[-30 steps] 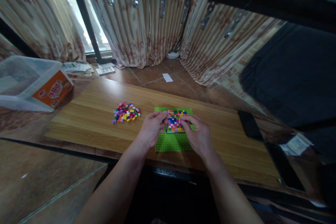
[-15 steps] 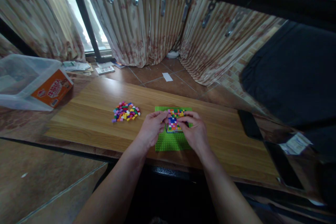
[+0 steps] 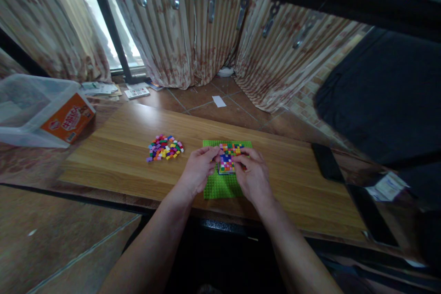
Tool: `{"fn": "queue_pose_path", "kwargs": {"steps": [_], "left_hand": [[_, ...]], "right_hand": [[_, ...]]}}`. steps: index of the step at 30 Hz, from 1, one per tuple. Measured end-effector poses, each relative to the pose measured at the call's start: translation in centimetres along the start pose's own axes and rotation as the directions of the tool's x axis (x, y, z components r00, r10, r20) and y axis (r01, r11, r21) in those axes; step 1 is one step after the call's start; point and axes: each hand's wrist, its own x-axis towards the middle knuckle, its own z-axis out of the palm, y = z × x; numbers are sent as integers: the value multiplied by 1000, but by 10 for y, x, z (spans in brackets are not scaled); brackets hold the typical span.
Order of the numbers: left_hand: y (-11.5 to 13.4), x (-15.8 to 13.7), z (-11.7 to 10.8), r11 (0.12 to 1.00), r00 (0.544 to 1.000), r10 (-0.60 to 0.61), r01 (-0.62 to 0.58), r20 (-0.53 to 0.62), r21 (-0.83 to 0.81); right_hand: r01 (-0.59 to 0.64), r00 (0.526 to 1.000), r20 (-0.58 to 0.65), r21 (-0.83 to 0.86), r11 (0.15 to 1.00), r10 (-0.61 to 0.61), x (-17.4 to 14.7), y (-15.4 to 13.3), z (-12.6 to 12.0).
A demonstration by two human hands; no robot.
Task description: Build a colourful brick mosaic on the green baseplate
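A green studded baseplate (image 3: 220, 189) lies on the wooden board, bearing a block of small multicoloured building bricks (image 3: 226, 165). At the left side of these bricks is my left hand (image 3: 200, 167), thumb and fingertips pinched together; anything between them is too small to make out. My right hand (image 3: 254, 174) reaches in from the other side, its thumb and forefinger closed over the coloured bricks near their middle. Its fingertips cover part of the right side, and I cannot see what they grip. Left of the baseplate lies a loose pile of coloured bricks (image 3: 166, 148).
The wooden board (image 3: 117, 147) spans the table. A clear plastic bin (image 3: 24, 124) with an orange label stands at the far left. A black phone (image 3: 327, 163) lies at the right end, near a long dark object (image 3: 372, 216) and a crumpled packet (image 3: 387, 187). Curtains hang behind.
My right hand has shifted slightly, with its fingers curled a little more over the bricks. My left hand stays nearly in place.
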Motion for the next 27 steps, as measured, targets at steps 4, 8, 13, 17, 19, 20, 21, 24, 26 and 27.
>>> {"fn": "queue_pose_path", "kwargs": {"steps": [4, 8, 13, 17, 19, 20, 21, 24, 26, 27], "left_hand": [[-1, 2, -1, 997, 1000, -16, 15, -18, -71], [0, 5, 0, 949, 993, -110, 92, -42, -301], [3, 3, 3, 887, 992, -128, 121, 14, -446], [3, 1, 5, 892, 991, -105, 128, 78, -433], [2, 0, 6, 894, 987, -112, 151, 116, -423], [2, 0, 6, 895, 984, -117, 163, 133, -416], [1, 0, 6, 895, 981, -124, 174, 148, -409], [1, -2, 6, 897, 973, -145, 207, 180, -392], [2, -3, 7, 898, 969, -152, 217, 192, -384], [2, -4, 8, 900, 969, -153, 217, 194, -377]], "right_hand": [[-13, 999, 39, -22, 1000, 13, -3, -3, -1], [-10, 1000, 11, -34, 999, 10, -7, -3, -1], [7, 996, -85, 0, 1000, -7, -6, -8, -5], [58, 991, -127, 125, 990, -42, 1, -16, -10], [93, 992, -95, 154, 984, -79, 5, -20, -11], [107, 993, -70, 158, 982, -97, 6, -22, -11], [117, 993, -42, 158, 981, -111, 7, -24, -10], [115, 992, 29, 147, 982, -121, 8, -26, -7], [101, 993, 41, 152, 983, -108, 8, -27, -5], [92, 994, 35, 163, 982, -99, 9, -27, -4]]}}
